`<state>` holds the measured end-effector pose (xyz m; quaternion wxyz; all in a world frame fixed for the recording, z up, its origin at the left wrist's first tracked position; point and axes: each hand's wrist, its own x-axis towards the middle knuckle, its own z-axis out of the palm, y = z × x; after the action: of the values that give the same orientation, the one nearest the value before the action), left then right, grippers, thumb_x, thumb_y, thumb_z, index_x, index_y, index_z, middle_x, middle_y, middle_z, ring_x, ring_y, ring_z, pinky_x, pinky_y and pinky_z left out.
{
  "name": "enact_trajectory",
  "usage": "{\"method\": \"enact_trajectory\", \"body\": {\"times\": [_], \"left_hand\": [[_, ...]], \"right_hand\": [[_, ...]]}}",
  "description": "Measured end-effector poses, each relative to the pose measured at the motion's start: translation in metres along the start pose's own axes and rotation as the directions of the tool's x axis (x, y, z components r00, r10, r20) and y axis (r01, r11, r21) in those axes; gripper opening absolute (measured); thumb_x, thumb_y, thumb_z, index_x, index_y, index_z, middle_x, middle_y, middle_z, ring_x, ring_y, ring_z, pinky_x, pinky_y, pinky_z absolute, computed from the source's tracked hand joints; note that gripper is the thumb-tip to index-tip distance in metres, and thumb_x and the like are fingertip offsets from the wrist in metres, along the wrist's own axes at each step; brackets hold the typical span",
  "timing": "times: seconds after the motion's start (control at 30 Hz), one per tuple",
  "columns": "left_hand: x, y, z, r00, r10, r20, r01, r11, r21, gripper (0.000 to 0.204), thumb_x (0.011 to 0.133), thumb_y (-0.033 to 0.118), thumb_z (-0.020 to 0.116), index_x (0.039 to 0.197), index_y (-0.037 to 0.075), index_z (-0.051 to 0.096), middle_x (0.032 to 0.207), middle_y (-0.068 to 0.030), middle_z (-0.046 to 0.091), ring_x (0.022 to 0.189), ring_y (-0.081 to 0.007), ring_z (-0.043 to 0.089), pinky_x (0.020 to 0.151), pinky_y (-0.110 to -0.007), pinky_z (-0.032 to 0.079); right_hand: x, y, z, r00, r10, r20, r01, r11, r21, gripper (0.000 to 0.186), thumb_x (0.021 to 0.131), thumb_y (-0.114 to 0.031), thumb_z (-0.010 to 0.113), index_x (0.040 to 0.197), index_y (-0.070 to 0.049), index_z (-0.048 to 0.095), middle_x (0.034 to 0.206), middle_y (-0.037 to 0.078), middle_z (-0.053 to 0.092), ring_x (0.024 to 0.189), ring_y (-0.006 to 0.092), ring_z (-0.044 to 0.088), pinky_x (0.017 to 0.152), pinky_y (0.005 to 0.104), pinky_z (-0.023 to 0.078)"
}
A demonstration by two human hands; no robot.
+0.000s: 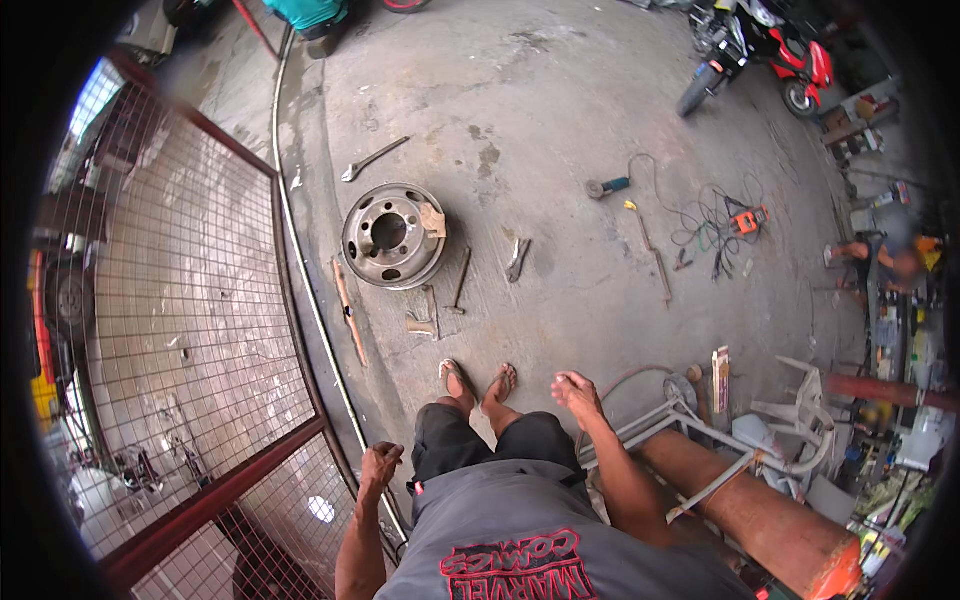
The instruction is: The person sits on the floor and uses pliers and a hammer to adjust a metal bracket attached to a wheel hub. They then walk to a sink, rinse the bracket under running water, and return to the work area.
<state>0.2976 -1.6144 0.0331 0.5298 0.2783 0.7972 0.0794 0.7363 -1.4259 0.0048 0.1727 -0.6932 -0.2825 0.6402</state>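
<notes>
I stand on a stained concrete floor in sandals. My left hand (380,468) hangs beside my hip with loosely curled fingers and holds nothing. My right hand (576,392) is out in front of my thigh, fingers slightly apart, also holding nothing. A steel wheel rim (392,236) lies flat on the floor ahead of my feet. Around it lie a large wrench (372,159), a hammer (459,283), a smaller wrench (517,260), a long bar (349,312) and wooden blocks (422,325).
A red-framed wire mesh fence (200,330) runs along my left. An orange gas cylinder (760,510) and white frame (690,425) are at my right. An angle grinder (608,187), cables (710,225), a red motorbike (770,50) and a seated person (885,260) lie farther off.
</notes>
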Motion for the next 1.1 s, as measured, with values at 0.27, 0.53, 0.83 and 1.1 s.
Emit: {"method": "enact_trajectory", "body": {"times": [0.27,0.53,0.83,1.1], "left_hand": [[0.010,-0.007,-0.017,0.991,-0.127,-0.051,0.120,0.985,-0.121,0.043,0.091,0.034,0.067,0.109,-0.004,0.074,0.084,-0.0162,0.076,0.082,-0.0245,0.074,0.079,-0.036,0.056],[0.082,0.008,-0.043,0.989,-0.110,-0.099,0.092,0.981,-0.171,0.044,0.091,0.035,0.067,0.107,-0.006,0.073,0.083,-0.0178,0.076,0.082,-0.0258,0.074,0.078,-0.037,0.056],[0.171,0.097,-0.015,0.955,-0.110,-0.276,0.010,0.941,-0.339,0.036,0.095,0.030,0.068,0.099,-0.006,0.072,0.075,-0.0129,0.072,0.072,-0.0179,0.067,0.072,-0.033,0.053],[0.355,0.150,0.086,0.993,-0.013,-0.117,-0.017,0.968,-0.252,0.033,0.093,0.028,0.071,0.087,-0.004,0.068,0.073,-0.0169,0.069,0.068,-0.0260,0.067,0.067,-0.039,0.052]], "right_hand": [[0.010,0.062,-0.028,0.953,0.274,-0.125,-0.287,0.953,-0.094,0.023,0.101,-0.024,0.063,0.115,-0.006,0.068,0.092,0.005,0.071,0.078,0.0159,0.067,0.065,0.0327,0.053],[0.051,0.046,-0.055,0.890,0.420,-0.181,-0.443,0.889,-0.115,0.027,0.098,-0.025,0.062,0.118,-0.008,0.069,0.101,0.006,0.072,0.085,0.0212,0.069,0.072,0.0365,0.054],[0.275,-0.081,-0.031,0.960,0.246,-0.133,-0.274,0.726,-0.631,0.027,0.101,-0.028,0.062,0.116,-0.007,0.071,0.098,0.006,0.072,0.084,0.0168,0.066,0.074,0.0352,0.052],[0.542,-0.057,0.048,0.994,0.077,0.079,0.042,0.404,-0.914,0.036,0.094,-0.025,0.065,0.122,-0.003,0.069,0.118,0.020,0.072,0.114,0.0357,0.067,0.098,0.0432,0.052]]}}
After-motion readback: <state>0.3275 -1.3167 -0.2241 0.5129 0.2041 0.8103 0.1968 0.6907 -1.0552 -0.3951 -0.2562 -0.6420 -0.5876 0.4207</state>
